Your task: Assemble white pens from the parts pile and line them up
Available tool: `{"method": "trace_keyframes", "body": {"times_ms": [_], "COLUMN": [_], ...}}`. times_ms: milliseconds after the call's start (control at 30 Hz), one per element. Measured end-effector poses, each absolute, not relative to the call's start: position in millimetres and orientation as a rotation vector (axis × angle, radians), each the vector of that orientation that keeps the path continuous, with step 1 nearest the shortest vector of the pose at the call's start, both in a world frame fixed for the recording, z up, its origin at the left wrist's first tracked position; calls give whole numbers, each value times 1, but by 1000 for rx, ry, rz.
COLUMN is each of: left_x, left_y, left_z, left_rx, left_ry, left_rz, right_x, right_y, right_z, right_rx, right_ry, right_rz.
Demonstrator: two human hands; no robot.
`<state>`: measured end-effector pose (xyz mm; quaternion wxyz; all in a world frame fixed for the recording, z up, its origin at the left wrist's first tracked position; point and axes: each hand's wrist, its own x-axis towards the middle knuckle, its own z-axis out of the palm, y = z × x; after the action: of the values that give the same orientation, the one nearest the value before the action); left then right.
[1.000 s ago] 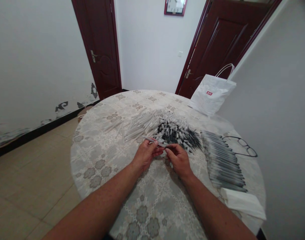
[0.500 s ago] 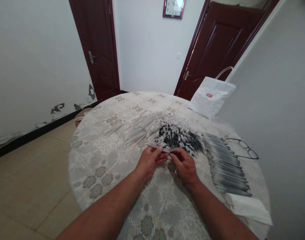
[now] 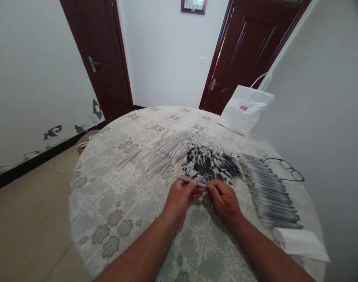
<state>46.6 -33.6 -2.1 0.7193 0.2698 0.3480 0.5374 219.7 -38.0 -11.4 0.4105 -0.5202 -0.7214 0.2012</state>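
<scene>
A slim pen (image 3: 181, 178) with a pale barrel lies across both hands, above the near edge of a pile of pen parts. My left hand (image 3: 181, 197) is closed around its middle, thumb on top, and the left end sticks out past the fingers. At the other end, my right hand (image 3: 226, 199) pinches the pen between thumb and forefinger, hiding its tip. Just beyond the hands lie loose whitish pen barrels (image 3: 165, 156). Beside them is a heap of black refills with white pieces (image 3: 210, 162).
A row of dark-ended pens (image 3: 274, 192) lies to the right, with eyeglasses (image 3: 287, 170) beyond it. A folded white bag or paper (image 3: 302, 244) is at the near right. A white handled bag (image 3: 245, 109) stands at the back right of the cloth-covered round table (image 3: 105, 196).
My fingers have shifted slightly on the pen, and the right hand now closes more tightly over its right end. The whole view has tilted down a little.
</scene>
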Motion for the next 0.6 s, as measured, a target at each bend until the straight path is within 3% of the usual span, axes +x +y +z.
{"method": "trace_keyframes", "body": {"times_ms": [600], "left_x": [45], "left_y": [-33], "left_z": [-4], "left_rx": [554], "left_ry": [747], "left_rz": [1128], "right_x": [213], "right_y": [-41], "right_z": [-11], "right_rx": [-1346], "right_ry": [-1912], "right_rz": [460]}}
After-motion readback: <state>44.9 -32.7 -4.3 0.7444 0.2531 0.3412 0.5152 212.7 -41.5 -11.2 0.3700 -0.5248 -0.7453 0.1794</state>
